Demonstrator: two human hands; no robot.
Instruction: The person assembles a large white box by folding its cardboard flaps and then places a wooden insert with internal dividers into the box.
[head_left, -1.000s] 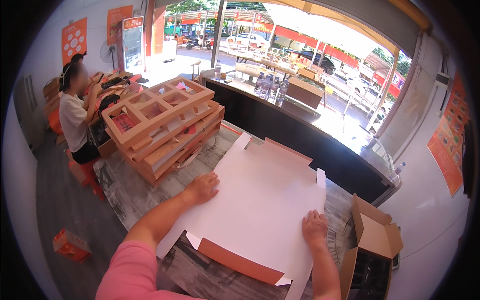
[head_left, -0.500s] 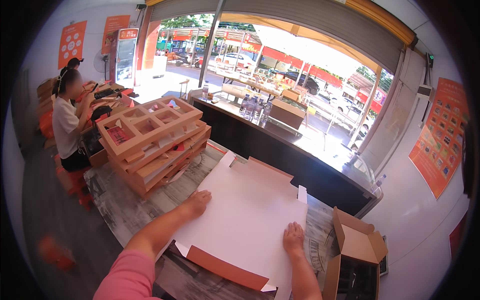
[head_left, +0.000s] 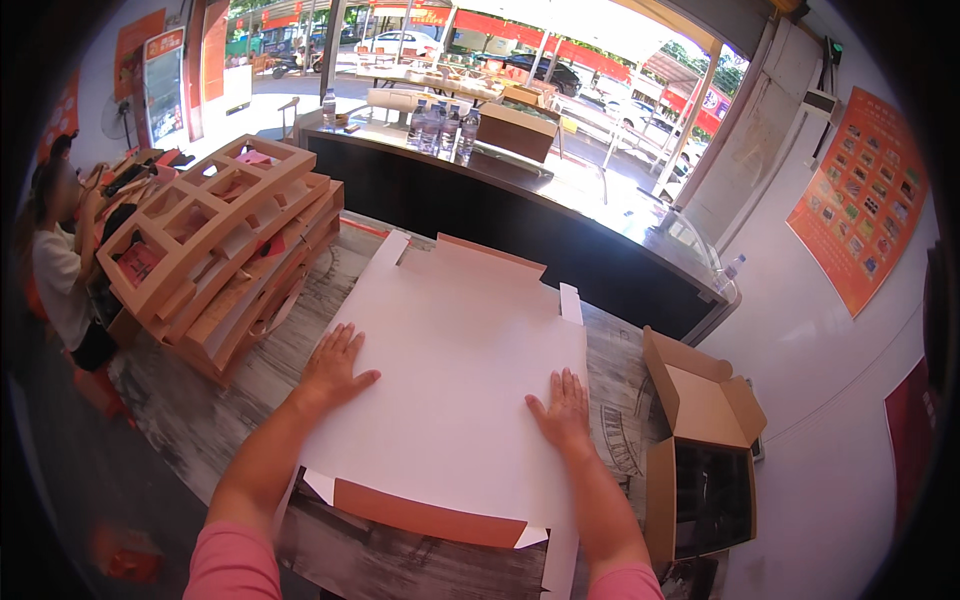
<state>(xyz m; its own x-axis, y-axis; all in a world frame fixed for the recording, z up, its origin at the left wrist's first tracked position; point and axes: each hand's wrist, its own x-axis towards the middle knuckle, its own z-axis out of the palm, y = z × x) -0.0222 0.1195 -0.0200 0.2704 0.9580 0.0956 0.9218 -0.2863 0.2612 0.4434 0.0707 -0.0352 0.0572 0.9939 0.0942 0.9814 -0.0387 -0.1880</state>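
A large white cardboard sheet [head_left: 455, 370] lies on the grey wood-patterned table, its orange-brown flaps turned up along the far and near edges. Small white tabs stick out at its corners. My left hand [head_left: 337, 372] rests on the sheet's left edge, palm down, with fingers spread and thumb out toward the middle. On the right edge lies my right hand [head_left: 564, 408], likewise flat, its thumb apart from the fingers. Neither hand holds anything.
Stacked brown compartment trays [head_left: 215, 245] stand at the left of the table [head_left: 620, 440]. An open brown box [head_left: 700, 480] with dark contents sits at the right. Beyond is a dark counter [head_left: 480, 225] with water bottles [head_left: 440, 128] and a carton [head_left: 517, 130]. A person [head_left: 60, 270] is far left.
Both hands have flattened, and their fingers are more spread on the sheet. The whole view has shifted, so the tray stack appears farther left and more of my right arm shows.
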